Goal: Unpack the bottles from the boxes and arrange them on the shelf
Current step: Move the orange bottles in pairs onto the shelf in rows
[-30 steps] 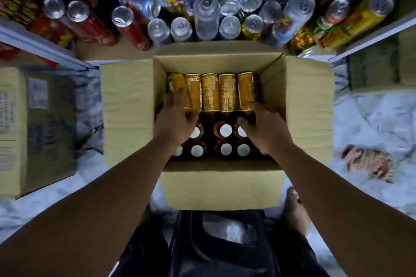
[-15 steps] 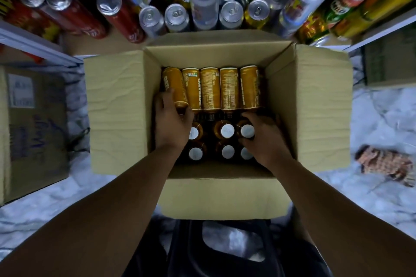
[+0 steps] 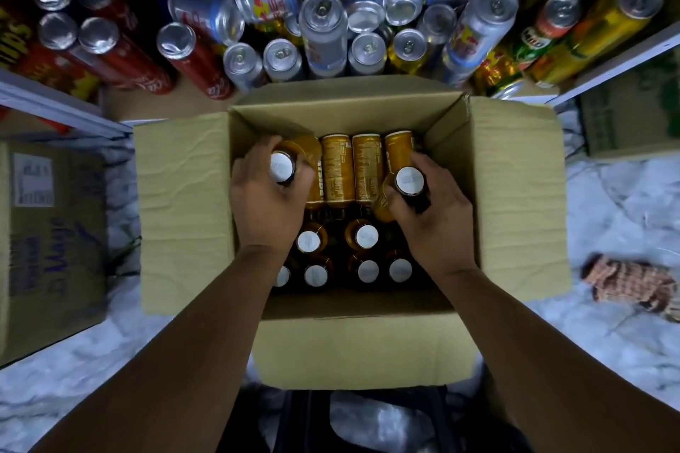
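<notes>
We see the left hand [image 3: 265, 202] gripping one gold bottle [image 3: 290, 162] inside the open box [image 3: 176, 210], the right hand [image 3: 434, 217] clutching another bottle [image 3: 408, 184] alongside, cans crowding the shelf [image 3: 117, 103] beyond.

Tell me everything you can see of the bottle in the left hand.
The bottle in the left hand is dark brown, glass by the look of it, with a golden-yellow label around its body and a plain white round cap facing the camera. The left hand wraps its neck and shoulder. It is tilted, cap toward the viewer, and looks raised above the other bottles at the far left corner of the open cardboard box. Its base is hidden.
</notes>
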Demonstrator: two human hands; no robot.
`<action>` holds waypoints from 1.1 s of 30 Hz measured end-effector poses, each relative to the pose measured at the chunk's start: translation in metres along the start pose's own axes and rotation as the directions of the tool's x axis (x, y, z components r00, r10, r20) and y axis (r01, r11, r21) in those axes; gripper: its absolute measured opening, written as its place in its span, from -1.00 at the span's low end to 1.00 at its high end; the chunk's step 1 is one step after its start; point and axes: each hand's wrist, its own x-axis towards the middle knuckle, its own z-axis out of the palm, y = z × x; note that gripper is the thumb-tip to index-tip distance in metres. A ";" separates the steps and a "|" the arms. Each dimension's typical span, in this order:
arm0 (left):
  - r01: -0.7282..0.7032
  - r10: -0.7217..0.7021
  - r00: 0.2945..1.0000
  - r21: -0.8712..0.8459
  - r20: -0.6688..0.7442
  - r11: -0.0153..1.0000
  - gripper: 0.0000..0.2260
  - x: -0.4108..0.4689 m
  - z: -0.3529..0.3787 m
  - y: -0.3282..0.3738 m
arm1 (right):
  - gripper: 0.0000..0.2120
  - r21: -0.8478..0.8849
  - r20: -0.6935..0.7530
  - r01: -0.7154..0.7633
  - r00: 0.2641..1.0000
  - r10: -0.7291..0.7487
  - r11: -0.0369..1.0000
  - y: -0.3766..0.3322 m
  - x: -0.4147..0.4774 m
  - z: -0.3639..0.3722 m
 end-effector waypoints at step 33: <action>0.008 0.073 0.987 -0.493 0.145 0.870 -0.76 0.047 -0.123 0.137 | -0.59 0.380 0.032 -0.087 0.996 0.081 0.921 -0.166 0.053 -0.117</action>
